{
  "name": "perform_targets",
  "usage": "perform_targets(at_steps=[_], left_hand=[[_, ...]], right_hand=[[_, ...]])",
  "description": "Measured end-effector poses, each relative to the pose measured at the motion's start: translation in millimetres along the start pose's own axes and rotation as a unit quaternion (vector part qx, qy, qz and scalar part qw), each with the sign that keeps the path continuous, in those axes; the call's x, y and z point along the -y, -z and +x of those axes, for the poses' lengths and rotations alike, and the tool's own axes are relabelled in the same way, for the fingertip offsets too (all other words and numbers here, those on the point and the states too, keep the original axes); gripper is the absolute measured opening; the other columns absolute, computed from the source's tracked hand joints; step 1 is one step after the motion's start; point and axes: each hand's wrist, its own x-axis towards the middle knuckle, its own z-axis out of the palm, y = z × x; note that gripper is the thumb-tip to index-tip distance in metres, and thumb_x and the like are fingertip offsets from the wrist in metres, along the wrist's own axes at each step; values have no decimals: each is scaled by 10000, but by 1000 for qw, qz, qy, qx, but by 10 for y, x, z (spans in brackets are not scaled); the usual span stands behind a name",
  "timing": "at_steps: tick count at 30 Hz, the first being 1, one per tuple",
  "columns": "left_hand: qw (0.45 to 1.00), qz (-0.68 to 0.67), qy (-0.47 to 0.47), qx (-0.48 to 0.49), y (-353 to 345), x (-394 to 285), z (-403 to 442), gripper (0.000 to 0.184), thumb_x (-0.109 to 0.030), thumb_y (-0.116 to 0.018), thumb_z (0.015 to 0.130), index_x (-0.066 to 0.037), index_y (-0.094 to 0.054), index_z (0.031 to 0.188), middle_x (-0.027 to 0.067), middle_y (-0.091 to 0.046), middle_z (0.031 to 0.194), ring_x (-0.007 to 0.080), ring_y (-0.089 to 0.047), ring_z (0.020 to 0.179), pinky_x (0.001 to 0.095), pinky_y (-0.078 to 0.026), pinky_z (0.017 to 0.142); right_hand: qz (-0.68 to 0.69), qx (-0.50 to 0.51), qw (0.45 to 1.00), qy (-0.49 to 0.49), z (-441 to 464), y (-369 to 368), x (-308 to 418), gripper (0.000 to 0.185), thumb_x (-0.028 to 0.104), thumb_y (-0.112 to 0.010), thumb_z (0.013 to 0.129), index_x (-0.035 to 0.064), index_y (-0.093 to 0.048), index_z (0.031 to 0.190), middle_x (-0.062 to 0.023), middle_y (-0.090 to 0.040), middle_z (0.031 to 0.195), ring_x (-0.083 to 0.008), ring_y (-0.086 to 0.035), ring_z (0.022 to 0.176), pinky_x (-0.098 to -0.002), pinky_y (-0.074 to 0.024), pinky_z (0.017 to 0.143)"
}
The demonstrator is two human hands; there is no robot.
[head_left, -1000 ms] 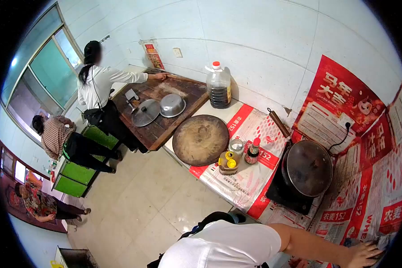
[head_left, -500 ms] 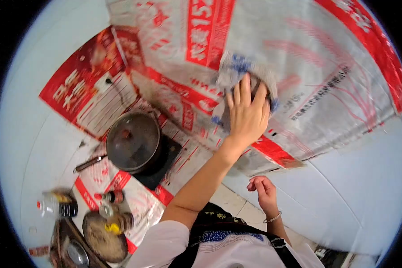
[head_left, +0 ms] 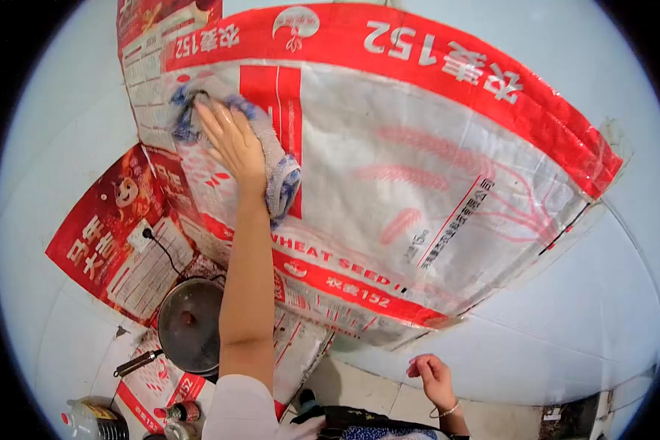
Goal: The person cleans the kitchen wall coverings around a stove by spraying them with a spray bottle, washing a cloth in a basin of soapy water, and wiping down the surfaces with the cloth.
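Our left hand [head_left: 238, 150] is mostly open, fingers extended over the cloth [head_left: 282, 183], which lies between the palm and the printed sheet [head_left: 337, 147] on the wall; we cannot tell whether the hidden fingertips pinch it. The cloth is bunched near the fingers, with a loose end sagging beside the wrist. We judge it light, soft and limp, with nothing fragile about it; bare parts of the sheet may be slicker. A spread palm over the thick, bunched part should hold it best, since the loose end would fold. Toward the left are the poster [head_left: 99, 242], the oil bottle [head_left: 99, 422] and, below our forearm's side, the lidded pan [head_left: 187, 323]. At the right, our right hand [head_left: 434, 381] hangs apart from the sheet, half curled, with nothing visible in it; how far it closes we cannot tell.
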Motion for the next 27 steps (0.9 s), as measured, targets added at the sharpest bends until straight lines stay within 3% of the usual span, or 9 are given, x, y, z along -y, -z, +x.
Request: perform_targets(at_steps=[2,4,9,11,14,17,18,22,27], left_hand=[[991,22,124,37,92,-245,-13,499,-313,-370,968,-90,-329,1413,203,-146,1506,340,-136,1399,596,-175,1048],[999,33,-36,15,10,-479,-194,522,-347,-383,951,-96,-343,1407,213,-162,1497,385,-142,1386,612,-186,1030],[973,-17,-144,179,318,-1673,-578,562,-389,-452,894,-139,-390,1394,264,-319,1404,426,-408,1170,565,-267,966],[967,-79,-212,120,258,-1651,-529,575,-408,-464,872,-145,-413,1381,235,-388,1364,402,-465,1085,569,-290,919],[948,-47,-121,292,402,-1547,-274,522,-353,-462,893,-139,-428,1367,196,-408,1371,402,-461,1127,539,-324,938],[992,48,-113,14,72,-1110,155,518,-332,-413,930,-105,-358,1392,198,-366,1402,374,-402,1228,553,-330,946],[995,2,-93,-27,-15,-965,317,509,-307,-401,939,-88,-348,1395,221,-274,1453,375,-268,1339,564,-264,1013],[992,12,-120,-40,-61,-1406,166,501,-291,-428,922,-86,-377,1376,240,-271,1446,410,-242,1344,569,-255,1023],[917,-178,-272,233,249,-2468,-568,520,-285,-545,833,-152,-460,1327,228,-416,1348,459,-388,1225,568,-359,944]], right_hand=[[-3,-1,1000,0,-60,53,-39,216,160,-472,971,-24,-576,928,-67,-627,810,-119,-607,734,-258,-516,690],[26,-12,999,-16,-60,54,-55,213,154,-472,970,-24,-580,924,-72,-632,808,-123,-614,726,-261,-522,690],[-2,-16,1000,-14,-54,63,9,213,159,-484,966,-25,-585,925,-76,-639,810,-129,-625,738,-265,-526,700],[20,-8,1000,-10,-16,44,5,214,160,-486,965,-26,-587,933,-73,-641,804,-132,-630,745,-262,-525,705],[-27,4,1000,6,9,35,58,214,160,-488,965,-27,-587,938,-71,-643,804,-134,-633,745,-257,-523,707],[-38,19,999,20,-68,35,175,216,163,-491,964,-29,-586,937,-73,-641,815,-131,-630,753,-256,-521,707],[-38,14,999,21,-107,60,150,216,163,-491,964,-29,-586,937,-73,-641,815,-131,-630,753,-256,-521,707],[22,-24,999,-6,-273,141,-43,221,163,-480,969,-30,-583,937,-78,-634,819,-129,-619,757,-262,-519,705],[6,-35,999,-25,-343,160,-91,235,183,-481,971,-26,-576,917,-78,-628,803,-129,-609,742,-268,-512,693]])
